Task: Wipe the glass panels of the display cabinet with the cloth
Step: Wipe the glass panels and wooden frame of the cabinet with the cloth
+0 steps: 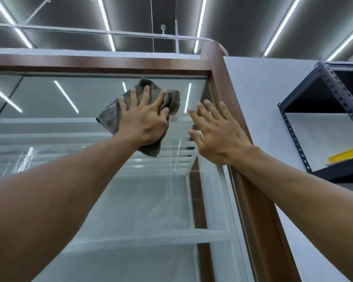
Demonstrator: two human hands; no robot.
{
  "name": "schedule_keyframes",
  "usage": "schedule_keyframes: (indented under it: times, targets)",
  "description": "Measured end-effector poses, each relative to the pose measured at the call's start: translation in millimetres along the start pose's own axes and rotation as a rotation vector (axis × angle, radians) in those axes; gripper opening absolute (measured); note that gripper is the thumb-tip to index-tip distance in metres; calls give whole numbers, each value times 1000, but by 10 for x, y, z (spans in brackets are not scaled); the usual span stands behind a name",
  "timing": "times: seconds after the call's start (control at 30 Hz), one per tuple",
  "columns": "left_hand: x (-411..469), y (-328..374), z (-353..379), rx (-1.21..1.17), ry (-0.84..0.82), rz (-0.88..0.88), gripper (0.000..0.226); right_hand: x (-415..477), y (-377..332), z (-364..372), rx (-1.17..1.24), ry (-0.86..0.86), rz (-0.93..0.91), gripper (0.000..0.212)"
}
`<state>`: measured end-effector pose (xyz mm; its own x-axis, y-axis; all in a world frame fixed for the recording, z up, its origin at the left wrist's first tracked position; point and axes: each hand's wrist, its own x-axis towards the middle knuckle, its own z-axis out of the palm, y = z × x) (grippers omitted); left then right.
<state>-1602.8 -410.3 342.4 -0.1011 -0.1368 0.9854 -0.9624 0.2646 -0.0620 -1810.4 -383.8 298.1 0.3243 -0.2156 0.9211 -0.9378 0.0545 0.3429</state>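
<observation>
Crumpled grey cloth [110,118] pinned under spread, straight fingers of the left hand [144,121] near the top right corner of the clear glass panel [49,98], streaked glass lying below and leftward, empty flat-fingered right hand [216,133] just beside, nearer the brown wooden frame [218,78].

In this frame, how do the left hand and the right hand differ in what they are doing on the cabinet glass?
The left hand presses a grey cloth flat against the glass panel; the right hand is bare. The left hand sits higher, further from the brown frame; the right hand lies beside it. Both have straight, spread fingers pointing up.
</observation>
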Motion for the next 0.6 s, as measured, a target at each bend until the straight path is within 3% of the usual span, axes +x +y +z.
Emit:
schedule_keyframes:
  times: [0.07,0.17,0.27,0.43,0.6]
  targets:
    - [59,331,50,2,11,-58,63,-7,4,8,15,19,71,68]
    - [-47,597,150,-10,-13,95,62,-20,-7,1,81,58,145,79]
    - [-126,326,117,18,-38,221,59,-111,13,12,174,81,185,89]
    - [146,615,124,7,14,-15,64,-183,75,55,339,171,254,69]
    - [88,1001,272,11,-43,278,64,-206,134,26,393,195,262,66]
